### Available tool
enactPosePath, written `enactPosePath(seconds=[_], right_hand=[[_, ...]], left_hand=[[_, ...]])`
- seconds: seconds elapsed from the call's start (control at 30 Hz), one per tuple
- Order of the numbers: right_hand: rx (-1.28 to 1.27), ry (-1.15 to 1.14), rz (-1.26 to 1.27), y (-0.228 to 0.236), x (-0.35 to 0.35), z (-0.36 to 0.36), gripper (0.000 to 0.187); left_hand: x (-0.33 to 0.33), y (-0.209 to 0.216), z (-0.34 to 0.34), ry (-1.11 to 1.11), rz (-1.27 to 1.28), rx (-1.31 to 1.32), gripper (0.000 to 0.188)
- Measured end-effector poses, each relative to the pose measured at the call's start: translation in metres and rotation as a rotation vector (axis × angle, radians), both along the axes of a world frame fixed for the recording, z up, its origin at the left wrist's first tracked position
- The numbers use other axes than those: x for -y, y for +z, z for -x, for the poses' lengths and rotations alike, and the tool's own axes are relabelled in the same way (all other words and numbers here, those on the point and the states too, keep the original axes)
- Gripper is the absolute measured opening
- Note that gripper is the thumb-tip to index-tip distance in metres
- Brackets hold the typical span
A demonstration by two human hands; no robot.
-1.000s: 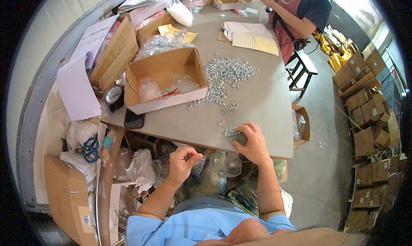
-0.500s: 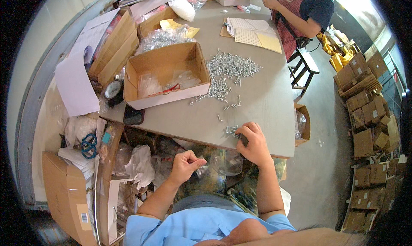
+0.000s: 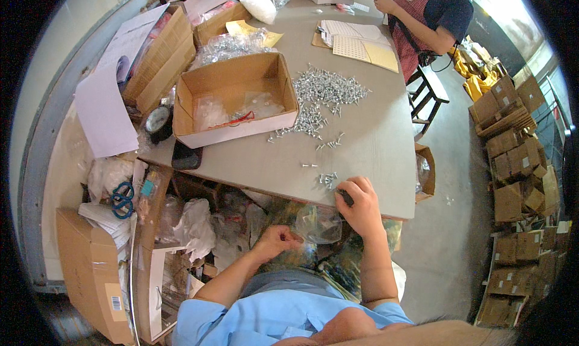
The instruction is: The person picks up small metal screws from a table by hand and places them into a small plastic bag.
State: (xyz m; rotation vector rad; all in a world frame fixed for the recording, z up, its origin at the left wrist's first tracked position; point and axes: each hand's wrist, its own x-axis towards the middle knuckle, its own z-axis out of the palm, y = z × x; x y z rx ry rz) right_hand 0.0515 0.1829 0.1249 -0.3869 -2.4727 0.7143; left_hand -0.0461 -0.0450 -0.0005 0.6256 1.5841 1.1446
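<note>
Taking twelve o'clock as straight ahead of the person in the light blue shirt (image 3: 265,313), I see the left hand (image 3: 278,242) nearest, just left of twelve, over the lap and below the table's near edge. Its fingers are curled in, with the thumb brought against them; I can't tell whether they pinch anything. Just beside it, toward two o'clock, a clear plastic bag (image 3: 318,225) sits between the two hands.

The right hand (image 3: 360,206) is at one o'clock, over the near edge of the grey table (image 3: 383,138). Its fingers are bent around toward the thumb, and something dark shows between them; from here I can't say if that is a held thing or shadow. A small cluster of silver screws (image 3: 327,180) lies on the table just beside this hand, at its ten o'clock, with a couple more screws a little beyond.

Toward ten sit blue-handled scissors (image 3: 122,200); at eleven, a black phone (image 3: 187,156) lies on the table. Past it stands an open cardboard box (image 3: 238,132) with clear bags inside. The main heap of screws (image 3: 332,88) spreads at twelve, right beside that box. Farther off, near half past twelve, lies an open notebook (image 3: 362,42).
</note>
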Motion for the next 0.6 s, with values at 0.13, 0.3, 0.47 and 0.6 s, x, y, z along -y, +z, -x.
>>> enactPosePath(seconds=[0.13,0.3,0.47,0.6], right_hand=[[0.017,-0.017,0.037,-0.003,0.008,-0.008,0.017],[0.106,0.099,0.245,0.007,0.019,-0.012,0.017],[0.099,-0.084,0.228,0.015,0.017,0.012,0.020],[0.019,-0.149,-0.003,0.001,0.017,0.030,0.020]], left_hand=[[-0.018,-0.027,-0.017,-0.050,-0.101,0.328,0.032],[-0.036,0.000,-0.037,0.004,-0.288,0.296,0.050],[-0.042,0.013,-0.039,-0.042,-0.247,0.223,0.053],[-0.040,-0.003,-0.043,-0.021,-0.215,0.263,0.044]])
